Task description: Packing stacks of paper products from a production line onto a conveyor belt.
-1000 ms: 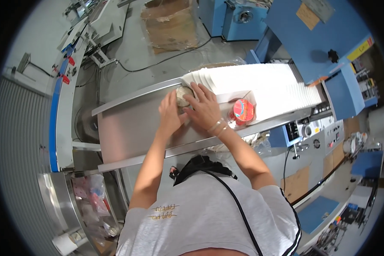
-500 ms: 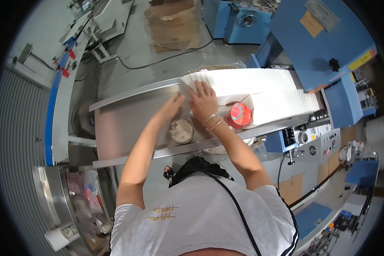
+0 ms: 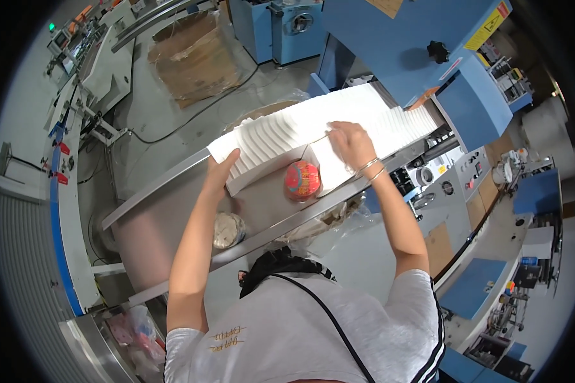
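Note:
A long row of white, thin paper-like pieces (image 3: 268,137) stands packed on a metal trough. At its left end my left hand (image 3: 220,173) rests against the end piece, thumb stretched up; its other fingers are partly hidden. Over a second, shorter white row (image 3: 331,167) is my right hand (image 3: 354,145), with bracelets at the wrist. Its fingers are bent and drawn together at the white pieces; whatever lies between them is hidden. A red round object with a coloured pattern (image 3: 301,180) sits in front of the long row. Nearer my left forearm stands a round, pale-topped roll or tub (image 3: 229,230).
The metal trough (image 3: 166,233) has raised rails along both sides. A blue machine (image 3: 421,48) stands at its right end. Beyond lies a plastic-wrapped brown carton (image 3: 191,60) on the floor, with a black cable nearby. Plastic bags (image 3: 137,332) fill a bin at lower left.
My view has turned and shifted. My left hand has moved onto the left end of the long row, where my right hand was. My right hand has gone right, over the shorter row.

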{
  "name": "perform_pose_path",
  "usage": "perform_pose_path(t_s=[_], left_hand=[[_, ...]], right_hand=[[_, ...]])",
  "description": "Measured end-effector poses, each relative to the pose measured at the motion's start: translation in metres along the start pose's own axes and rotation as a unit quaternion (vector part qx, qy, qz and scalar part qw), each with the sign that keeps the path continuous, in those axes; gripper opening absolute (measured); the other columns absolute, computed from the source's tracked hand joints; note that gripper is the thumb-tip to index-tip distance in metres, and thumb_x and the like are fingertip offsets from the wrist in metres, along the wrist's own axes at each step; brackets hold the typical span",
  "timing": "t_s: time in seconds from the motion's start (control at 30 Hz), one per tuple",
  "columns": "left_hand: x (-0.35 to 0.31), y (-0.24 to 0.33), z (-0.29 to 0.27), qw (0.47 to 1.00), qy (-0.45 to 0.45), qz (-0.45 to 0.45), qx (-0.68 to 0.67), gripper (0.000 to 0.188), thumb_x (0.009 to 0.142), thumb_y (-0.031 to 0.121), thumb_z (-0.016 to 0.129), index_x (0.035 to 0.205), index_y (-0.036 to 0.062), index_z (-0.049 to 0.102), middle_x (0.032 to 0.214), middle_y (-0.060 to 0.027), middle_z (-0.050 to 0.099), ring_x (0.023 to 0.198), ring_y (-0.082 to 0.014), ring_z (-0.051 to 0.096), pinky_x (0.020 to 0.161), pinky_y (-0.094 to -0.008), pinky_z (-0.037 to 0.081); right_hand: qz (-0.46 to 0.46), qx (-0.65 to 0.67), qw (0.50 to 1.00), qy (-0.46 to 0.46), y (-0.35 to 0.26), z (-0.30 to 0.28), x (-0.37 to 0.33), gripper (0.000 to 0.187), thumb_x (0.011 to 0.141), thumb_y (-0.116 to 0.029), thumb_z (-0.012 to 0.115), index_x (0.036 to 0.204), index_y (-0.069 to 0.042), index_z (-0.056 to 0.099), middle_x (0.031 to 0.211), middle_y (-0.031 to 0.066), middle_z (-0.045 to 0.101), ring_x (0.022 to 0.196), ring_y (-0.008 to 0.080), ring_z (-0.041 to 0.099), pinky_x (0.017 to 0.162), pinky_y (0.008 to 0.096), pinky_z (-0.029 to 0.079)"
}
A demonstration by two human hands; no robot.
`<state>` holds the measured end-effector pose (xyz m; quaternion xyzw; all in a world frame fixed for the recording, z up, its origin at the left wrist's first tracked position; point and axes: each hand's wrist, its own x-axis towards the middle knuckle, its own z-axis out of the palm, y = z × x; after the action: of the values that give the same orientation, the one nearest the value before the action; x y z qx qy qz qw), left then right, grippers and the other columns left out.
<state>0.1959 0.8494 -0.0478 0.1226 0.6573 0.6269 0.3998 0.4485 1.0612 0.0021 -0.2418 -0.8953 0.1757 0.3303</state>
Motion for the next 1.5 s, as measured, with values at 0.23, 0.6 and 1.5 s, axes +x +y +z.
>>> perform_pose_path(t_s=[0.23,0.6,1.5], left_hand=[[-0.004,0.001,0.008,1.000,-0.026,0.005,0.009,0.071,0.083,0.027,0.072,0.136,0.0007,0.034,0.128,-0.0124,0.052,0.116,-0.0225,0.052,0.096,-0.0351,0.042],[-0.009,0.005,0.004,1.000,-0.011,-0.005,0.017,0.072,0.084,0.030,0.070,0.139,0.0010,0.033,0.131,-0.0128,0.049,0.120,-0.0228,0.049,0.101,-0.0339,0.038],[-0.005,-0.003,-0.003,0.999,-0.035,0.031,0.005,0.077,0.081,0.033,0.074,0.136,0.0000,0.033,0.129,-0.0133,0.051,0.117,-0.0218,0.050,0.100,-0.0335,0.039]], right_hand=[[0.141,-0.122,0.981,0.057,0.098,-0.003,0.053,0.017,0.085,-0.015,0.058,0.092,-0.004,0.069,0.090,0.0203,0.067,0.083,0.0361,0.064,0.076,0.0432,0.051],[0.328,-0.157,0.932,-0.010,0.124,0.005,0.092,0.022,0.086,-0.028,0.062,0.098,-0.013,0.072,0.101,0.0121,0.069,0.094,0.0312,0.065,0.083,0.0380,0.051],[0.235,-0.112,0.964,-0.050,0.134,-0.004,0.089,0.019,0.078,-0.023,0.073,0.088,-0.006,0.072,0.088,0.0138,0.067,0.079,0.0287,0.065,0.077,0.0357,0.050]])
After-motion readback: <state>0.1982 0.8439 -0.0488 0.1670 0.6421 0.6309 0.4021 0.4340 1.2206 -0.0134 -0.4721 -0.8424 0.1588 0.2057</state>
